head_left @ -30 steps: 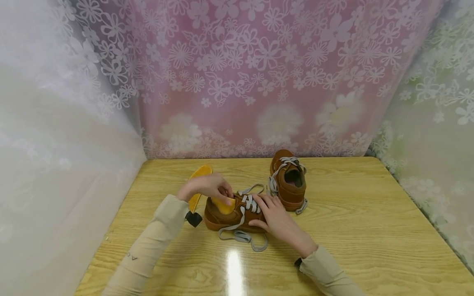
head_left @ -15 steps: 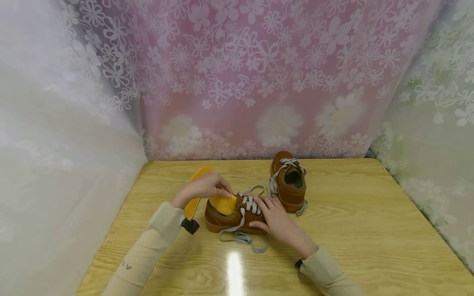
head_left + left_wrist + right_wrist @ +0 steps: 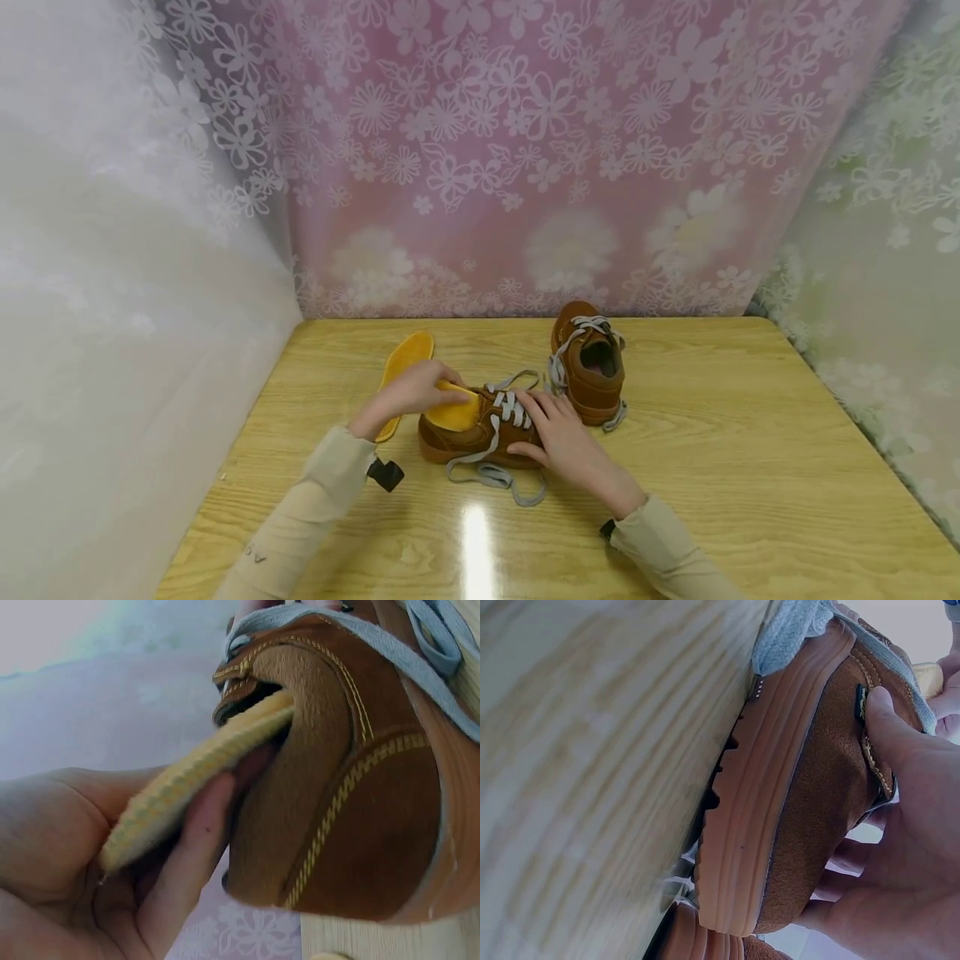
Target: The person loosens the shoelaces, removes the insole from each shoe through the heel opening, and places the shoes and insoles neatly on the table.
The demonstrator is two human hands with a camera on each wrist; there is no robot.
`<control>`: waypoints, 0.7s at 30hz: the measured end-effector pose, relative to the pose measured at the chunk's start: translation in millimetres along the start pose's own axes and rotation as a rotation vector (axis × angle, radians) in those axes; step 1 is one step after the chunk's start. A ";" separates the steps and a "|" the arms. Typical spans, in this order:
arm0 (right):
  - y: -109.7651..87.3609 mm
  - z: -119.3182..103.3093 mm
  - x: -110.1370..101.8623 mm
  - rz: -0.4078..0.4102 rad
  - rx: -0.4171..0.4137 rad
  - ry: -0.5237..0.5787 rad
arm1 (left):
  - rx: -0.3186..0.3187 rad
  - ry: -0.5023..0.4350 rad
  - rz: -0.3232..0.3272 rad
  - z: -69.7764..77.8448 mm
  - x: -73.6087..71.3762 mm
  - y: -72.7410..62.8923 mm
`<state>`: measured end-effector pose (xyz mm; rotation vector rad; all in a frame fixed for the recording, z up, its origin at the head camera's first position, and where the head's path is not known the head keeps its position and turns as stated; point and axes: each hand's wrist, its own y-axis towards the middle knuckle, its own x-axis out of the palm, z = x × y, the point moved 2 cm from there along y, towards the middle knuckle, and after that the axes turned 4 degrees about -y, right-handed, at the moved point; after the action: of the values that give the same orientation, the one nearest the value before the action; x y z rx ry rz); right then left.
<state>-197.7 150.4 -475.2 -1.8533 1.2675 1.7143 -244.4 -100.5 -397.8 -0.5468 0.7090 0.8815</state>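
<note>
A brown suede lace-up shoe (image 3: 442, 440) stands on the table, toe to the right and heel to the left. My left hand (image 3: 420, 390) pinches the rear end of a yellow insole (image 3: 456, 415). The front of that insole runs into the shoe's opening and is hidden inside. In the left wrist view, the insole (image 3: 187, 776) slants up past the heel collar, thumb on one side and fingers on the other. My right hand (image 3: 566, 442) grips the toe end of the shoe; in the right wrist view its thumb (image 3: 889, 724) lies near the laces.
A second brown shoe (image 3: 596, 387) stands behind and to the right, its grey laces loose. Another yellow insole (image 3: 407, 354) lies flat behind my left wrist. Loose grey laces (image 3: 498, 477) trail in front of the held shoe. A pink flowered curtain (image 3: 525, 167) hangs behind the table.
My left hand has shifted slightly left and its wrist has dropped, the grip now at the insole's rear end. The right hand and both shoes have stayed put.
</note>
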 end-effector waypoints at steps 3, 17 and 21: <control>0.3 0.4 -0.2 -0.010 0.001 0.000 | -0.014 -0.066 0.045 -7.3 -4.5 -5.7; -1.2 0.5 -0.1 -0.014 0.004 0.010 | -0.093 -0.091 0.183 -27.5 -44.2 -35.8; -1.1 1.1 0.2 -0.009 0.001 0.001 | 0.014 0.164 0.255 -17.6 -40.5 -34.4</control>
<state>-197.6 151.7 -476.0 -1.8566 1.2585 1.7086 -239.2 -150.9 -374.1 -0.5272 0.9484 1.0755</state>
